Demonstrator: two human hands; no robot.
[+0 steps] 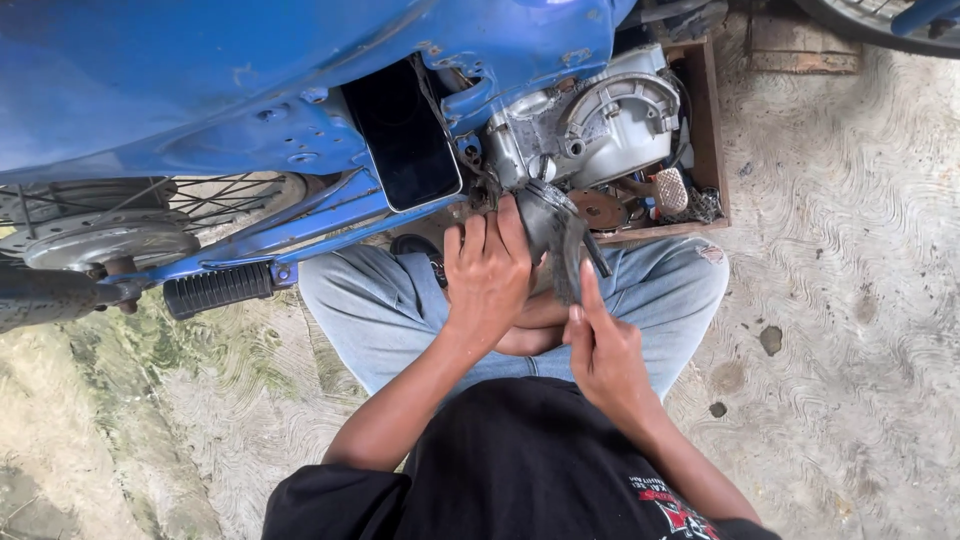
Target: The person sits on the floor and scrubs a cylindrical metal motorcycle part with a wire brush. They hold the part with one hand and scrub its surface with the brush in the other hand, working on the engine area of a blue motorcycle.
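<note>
Left hand [487,272] lies palm-down with fingers curled over the near edge of a dark grey, grimy metal cover piece [556,240], gripping it. Right hand [603,345] sits lower and to the right, forefinger stretched up along the piece's right edge, thumb and remaining fingers pinching something small I cannot make out; whether it truly grips the cover is unclear. The cover piece lies just ahead of both hands, above the knees, its long axis running roughly away from the body toward the engine; the left hand is nearer and covers more of it. A thin dark rod [596,256] juts from its right side. Directly beyond, touching or nearly so, stands the silver engine casing [600,125] of the blue motorbike frame [250,90]. A black phone [402,135] is wedged upright in the frame to the left. A wooden tray [712,130] of small parts sits under the engine. Further left: ribbed footpeg [218,288], spoked rear wheel [110,225]. Concrete floor [840,300] all round.
</note>
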